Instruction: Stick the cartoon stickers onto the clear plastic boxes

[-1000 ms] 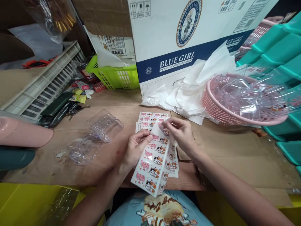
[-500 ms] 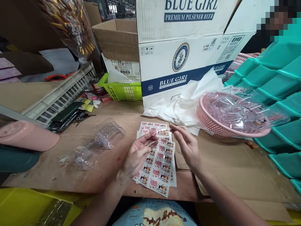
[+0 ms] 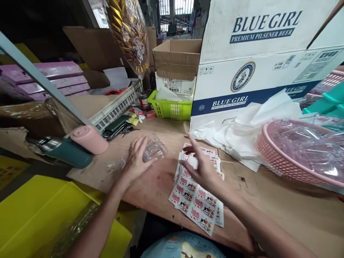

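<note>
My left hand (image 3: 137, 157) rests over the open clear plastic box (image 3: 157, 148) on the table. Its fingers are spread, the thumb pointing right along the box's near side, and it hides the middle of the box. Over the stack of sticker sheets (image 3: 200, 206), printed with cartoon cats and pink lettering, hovers my right hand (image 3: 201, 166). Slightly blurred, its fingers are apart and I see nothing held in them. The hand and forearm cover part of the sheets.
A pink basket (image 3: 285, 168) of clear plastic packaging stands at right, beside white paper (image 3: 236, 139). Behind are a Blue Girl carton (image 3: 223, 82) and a lime-green basket (image 3: 172, 109). A pink bottle (image 3: 90, 139) and a dark green flask (image 3: 67, 152) lie at left.
My hands have parted from above the sheets, where they held something small and clear. The left has moved to the plastic box; the right has opened. The view has turned left.
</note>
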Demonstrator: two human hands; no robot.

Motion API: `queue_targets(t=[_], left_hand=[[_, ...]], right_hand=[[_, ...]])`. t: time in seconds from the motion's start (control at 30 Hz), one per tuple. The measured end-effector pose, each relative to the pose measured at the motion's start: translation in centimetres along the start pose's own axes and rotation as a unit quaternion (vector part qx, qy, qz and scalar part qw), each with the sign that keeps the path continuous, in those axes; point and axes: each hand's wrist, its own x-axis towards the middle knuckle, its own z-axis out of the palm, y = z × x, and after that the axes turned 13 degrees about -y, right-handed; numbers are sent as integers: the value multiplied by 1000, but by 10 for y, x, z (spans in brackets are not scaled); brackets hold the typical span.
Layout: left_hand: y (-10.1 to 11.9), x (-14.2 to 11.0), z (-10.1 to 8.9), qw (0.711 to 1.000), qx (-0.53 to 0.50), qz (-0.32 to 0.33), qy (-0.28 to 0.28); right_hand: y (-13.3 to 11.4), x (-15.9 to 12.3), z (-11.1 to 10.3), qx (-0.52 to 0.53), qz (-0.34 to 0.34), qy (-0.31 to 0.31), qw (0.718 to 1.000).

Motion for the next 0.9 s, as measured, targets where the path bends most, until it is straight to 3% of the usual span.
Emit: queue_targets(t=[0.1, 0.2, 0.27, 0.37, 0.47, 0.5, 0.57, 0.63, 0.7, 0.77, 0.8, 0.83, 0.9], left_hand=[[2, 7, 10, 994, 58, 69, -65], [7, 8, 20, 991, 80, 75, -77], [5, 7, 22, 991, 83, 76, -70], [3, 2, 17, 997, 43, 67, -22], [24, -8, 14, 989, -141, 26, 28], [37, -11, 15, 971, -240, 19, 3], [64, -15, 18, 897, -436, 20, -69], [84, -12, 22, 823, -561, 30, -82], [93, -3, 25, 775, -626, 52, -68], [96, 8, 29, 722, -674, 81, -138], [98, 12, 31, 688, -695, 87, -191], [99, 16, 34, 657, -711, 86, -233], [104, 18, 39, 631, -727, 71, -262]], right_hand=[[11, 53, 54, -115, -30, -51, 992], [29, 85, 75, -150, -43, -69, 985], [41, 85, 64, -157, -33, -48, 986], [47, 64, 27, -114, 16, 59, 992], [34, 38, -8, 12, 31, 193, 981], [27, 31, -15, 64, 32, 223, 972], [11, 18, -24, 206, 51, 232, 949], [0, 6, -25, 386, 106, 158, 903], [-6, -6, -21, 537, 166, 48, 826], [-5, -19, -14, 615, 204, -26, 761], [-4, -25, -11, 627, 211, -44, 748], [-1, -31, -8, 622, 213, -46, 752], [5, -44, -9, 555, 203, -23, 806]])
